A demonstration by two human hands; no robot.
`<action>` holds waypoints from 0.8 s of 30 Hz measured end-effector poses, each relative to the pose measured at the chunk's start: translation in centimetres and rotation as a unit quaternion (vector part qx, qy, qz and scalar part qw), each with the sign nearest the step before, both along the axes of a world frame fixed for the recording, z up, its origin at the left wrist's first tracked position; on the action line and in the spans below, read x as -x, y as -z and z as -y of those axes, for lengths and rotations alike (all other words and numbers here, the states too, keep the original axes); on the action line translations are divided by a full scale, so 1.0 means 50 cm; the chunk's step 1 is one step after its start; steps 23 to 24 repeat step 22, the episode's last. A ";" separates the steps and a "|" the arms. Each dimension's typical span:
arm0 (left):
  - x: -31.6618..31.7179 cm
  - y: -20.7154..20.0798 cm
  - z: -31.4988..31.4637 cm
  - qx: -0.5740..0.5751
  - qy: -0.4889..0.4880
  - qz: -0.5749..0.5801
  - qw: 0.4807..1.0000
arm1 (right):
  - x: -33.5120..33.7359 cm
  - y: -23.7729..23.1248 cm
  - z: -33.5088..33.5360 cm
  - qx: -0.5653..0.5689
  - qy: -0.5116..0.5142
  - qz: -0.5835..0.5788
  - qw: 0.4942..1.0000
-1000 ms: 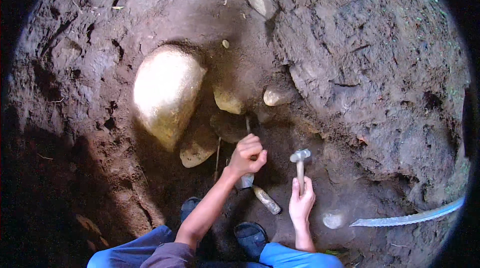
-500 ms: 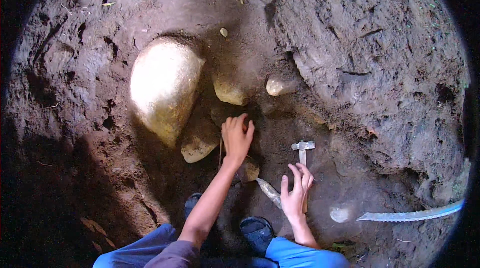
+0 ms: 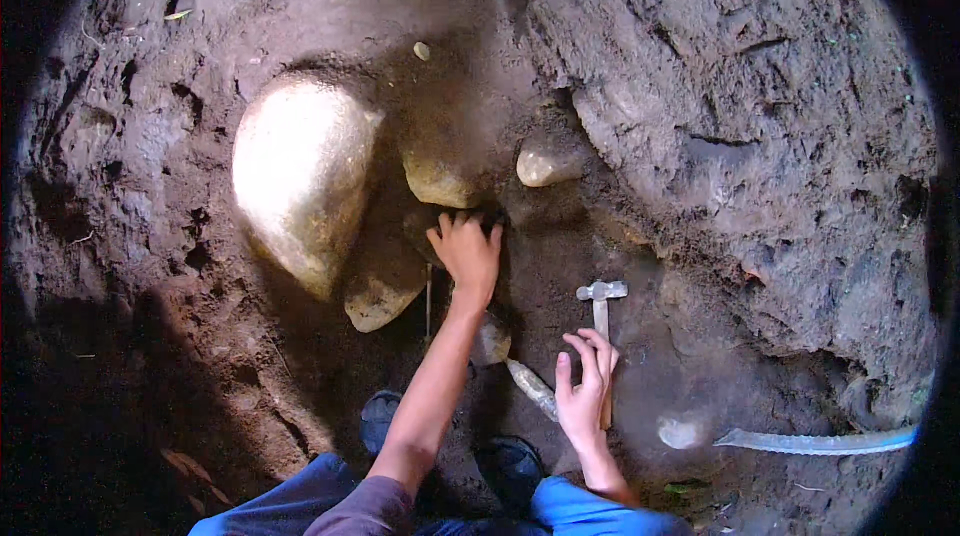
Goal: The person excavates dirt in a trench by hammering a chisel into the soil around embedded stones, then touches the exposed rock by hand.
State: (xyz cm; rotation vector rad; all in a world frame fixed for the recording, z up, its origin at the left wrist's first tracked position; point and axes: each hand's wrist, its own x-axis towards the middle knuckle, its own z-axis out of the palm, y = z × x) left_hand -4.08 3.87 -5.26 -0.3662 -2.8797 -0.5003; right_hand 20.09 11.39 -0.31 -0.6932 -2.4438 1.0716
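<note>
My left hand [image 3: 467, 253] reaches down to the dark soil with its fingers apart. Its fingertips are at the lower edge of a half-buried yellowish stone [image 3: 438, 184]. Beside that hand a thin stick [image 3: 429, 302] stands near a flat stone [image 3: 383, 298], and another stone [image 3: 492, 341] lies below the wrist. My right hand [image 3: 586, 391] hovers with bent, parted fingers and holds nothing that I can see. Partly behind it lies a hammer [image 3: 601, 292] with a metal head. To its left is a pointed, chisel-like piece [image 3: 531, 388].
A large pale boulder [image 3: 300, 176] rises on the left. A smaller stone [image 3: 548, 166] sits in the soil at centre right. A long toothed blade [image 3: 815, 442] lies at lower right beside a pale stone [image 3: 680, 432]. Rough earth slopes [image 3: 730, 156] surround the pit.
My left hand has moved a little farther away, toward the yellowish stone, and its curled fingers have spread. The view has shifted slightly. My right hand stays by the hammer.
</note>
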 end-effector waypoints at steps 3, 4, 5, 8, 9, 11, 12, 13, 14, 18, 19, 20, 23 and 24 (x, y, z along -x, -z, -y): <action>0.012 0.005 0.003 0.034 -0.012 0.009 0.999 | 0.006 -0.003 -0.002 0.011 -0.002 0.002 1.000; 0.015 0.007 0.003 0.025 -0.008 0.005 1.000 | 0.005 0.001 -0.004 0.015 0.001 -0.002 1.000; 0.017 0.007 0.003 0.026 -0.009 0.005 1.000 | 0.006 0.004 -0.005 0.019 0.004 -0.006 1.000; 0.018 0.005 0.001 -0.035 0.018 -0.033 0.999 | 0.011 0.005 -0.008 0.021 0.001 -0.010 1.000; 0.017 0.003 -0.001 -0.046 0.028 -0.034 0.998 | 0.010 0.008 -0.008 0.022 0.001 -0.009 1.000; 0.023 0.008 0.002 -0.056 0.036 -0.035 0.997 | 0.006 0.013 -0.006 0.019 -0.008 -0.008 1.000; 0.030 0.018 0.006 -0.048 0.043 -0.041 0.997 | 0.006 0.014 -0.008 0.020 -0.008 -0.008 1.000; 0.034 0.020 0.010 -0.041 0.051 -0.046 0.997 | 0.008 0.013 -0.008 0.024 -0.006 -0.007 1.000; 0.033 0.022 0.011 -0.040 0.052 -0.045 0.997 | 0.010 0.011 -0.007 0.029 -0.003 -0.006 1.000; 0.030 0.020 0.008 -0.070 0.053 -0.026 0.996 | 0.023 -0.005 -0.013 0.020 -0.019 -0.006 1.000; 0.028 0.018 0.007 -0.068 0.042 -0.013 0.997 | 0.021 -0.013 -0.016 0.009 -0.015 -0.004 1.000; 0.026 0.017 0.005 -0.065 0.031 0.001 0.997 | 0.018 -0.017 -0.020 -0.001 -0.010 -0.002 1.000; 0.032 0.011 0.008 -0.028 0.038 0.061 0.997 | -0.003 -0.007 -0.028 0.000 0.019 -0.012 1.000; 0.032 0.011 0.008 -0.028 0.038 0.061 0.997 | -0.003 -0.007 -0.028 0.000 0.019 -0.012 1.000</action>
